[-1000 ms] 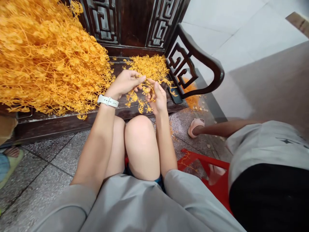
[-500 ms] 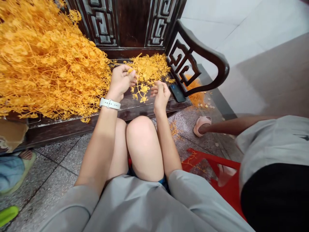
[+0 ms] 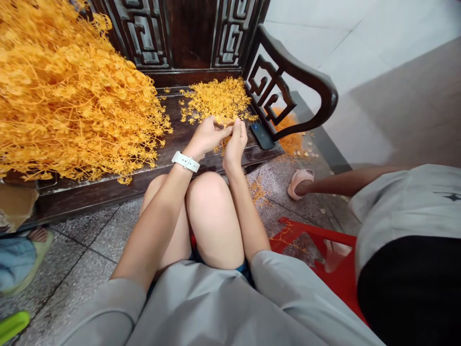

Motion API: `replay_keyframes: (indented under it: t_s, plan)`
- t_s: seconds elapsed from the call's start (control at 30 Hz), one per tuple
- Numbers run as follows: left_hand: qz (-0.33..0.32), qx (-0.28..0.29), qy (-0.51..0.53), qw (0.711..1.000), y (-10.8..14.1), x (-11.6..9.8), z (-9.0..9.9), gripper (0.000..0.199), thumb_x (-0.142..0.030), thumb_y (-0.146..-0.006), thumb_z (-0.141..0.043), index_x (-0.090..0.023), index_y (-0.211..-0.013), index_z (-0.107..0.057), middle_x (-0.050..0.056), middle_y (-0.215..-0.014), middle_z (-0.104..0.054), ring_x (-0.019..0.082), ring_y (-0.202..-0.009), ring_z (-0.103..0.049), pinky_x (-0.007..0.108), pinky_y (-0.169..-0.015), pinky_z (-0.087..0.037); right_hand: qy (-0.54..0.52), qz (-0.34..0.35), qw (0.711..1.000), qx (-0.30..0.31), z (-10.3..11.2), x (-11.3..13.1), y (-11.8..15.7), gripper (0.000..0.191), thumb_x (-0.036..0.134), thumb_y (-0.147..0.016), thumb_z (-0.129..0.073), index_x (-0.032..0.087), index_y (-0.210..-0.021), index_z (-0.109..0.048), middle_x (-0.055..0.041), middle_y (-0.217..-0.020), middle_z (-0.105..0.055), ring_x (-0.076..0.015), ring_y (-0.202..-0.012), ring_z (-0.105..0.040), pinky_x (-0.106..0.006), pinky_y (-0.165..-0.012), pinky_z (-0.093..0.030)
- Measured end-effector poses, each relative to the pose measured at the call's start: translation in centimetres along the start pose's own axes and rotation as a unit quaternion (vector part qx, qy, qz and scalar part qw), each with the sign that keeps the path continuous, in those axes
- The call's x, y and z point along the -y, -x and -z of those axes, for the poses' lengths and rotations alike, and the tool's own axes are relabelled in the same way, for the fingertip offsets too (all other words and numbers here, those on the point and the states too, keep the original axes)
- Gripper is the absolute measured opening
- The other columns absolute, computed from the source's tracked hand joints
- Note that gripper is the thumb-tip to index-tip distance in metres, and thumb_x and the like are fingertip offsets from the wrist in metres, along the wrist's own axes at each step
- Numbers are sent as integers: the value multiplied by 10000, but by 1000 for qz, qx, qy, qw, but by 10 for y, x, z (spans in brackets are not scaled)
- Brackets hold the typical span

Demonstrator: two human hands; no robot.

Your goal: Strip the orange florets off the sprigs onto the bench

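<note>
My left hand (image 3: 207,137), with a pale watch strap on its wrist, meets my right hand (image 3: 235,144) above the front part of the bench seat. Their fingertips come together around a yellow plastic flower sprig (image 3: 224,143), partly hidden by the hands. Both hands look closed on it, in a pinch. Just behind them lies a small heap of yellow flower pieces (image 3: 216,93). To the left rises a large pile of orange-yellow plastic flower stems (image 3: 75,101).
The dark wooden bench (image 3: 169,144) has a carved back and a curved armrest (image 3: 329,96). A phone (image 3: 262,136) lies by the armrest. Orange scraps (image 3: 290,139) litter the floor. A red plastic stool (image 3: 333,278) and another person's leg (image 3: 345,181) are at right; a cardboard piece (image 3: 16,204) is at left.
My left hand has moved right and slightly down, away from the big pile, to meet my right hand. The sprig, dangling in plain view before, is now mostly covered by my hands.
</note>
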State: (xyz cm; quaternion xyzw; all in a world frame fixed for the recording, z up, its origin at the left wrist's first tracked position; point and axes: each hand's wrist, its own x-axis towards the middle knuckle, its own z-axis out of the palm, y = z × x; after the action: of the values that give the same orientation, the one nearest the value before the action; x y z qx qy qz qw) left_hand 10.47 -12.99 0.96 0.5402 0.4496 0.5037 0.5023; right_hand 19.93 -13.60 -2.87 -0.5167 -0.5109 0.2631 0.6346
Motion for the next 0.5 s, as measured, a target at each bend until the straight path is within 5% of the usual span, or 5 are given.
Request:
replay_keyframes:
  t_s: [0.13,0.5]
  plan:
    - [90,25,6,996,8,-14,-2,282,-67,-982,-737,-202,-822,-548,-14,-689,-622,103,-561,-561,222,-541,-440,-64,-28,997,-34,2,-14,-1,691,884,-1006,-343,238,-929,-575,-50,-942,-624,-223,-991,-701,-419,-890,-633]
    - [78,-16,111,991,15,-28,-5,217,-131,-1087,-629,-212,-904,-545,-30,-645,-590,81,-504,-555,180,-507,-429,-63,-26,997,41,-2,-9,4,711,923,-986,-307,262,-1041,-563,-83,-1053,-690,-230,-992,-744,-375,-760,-650]
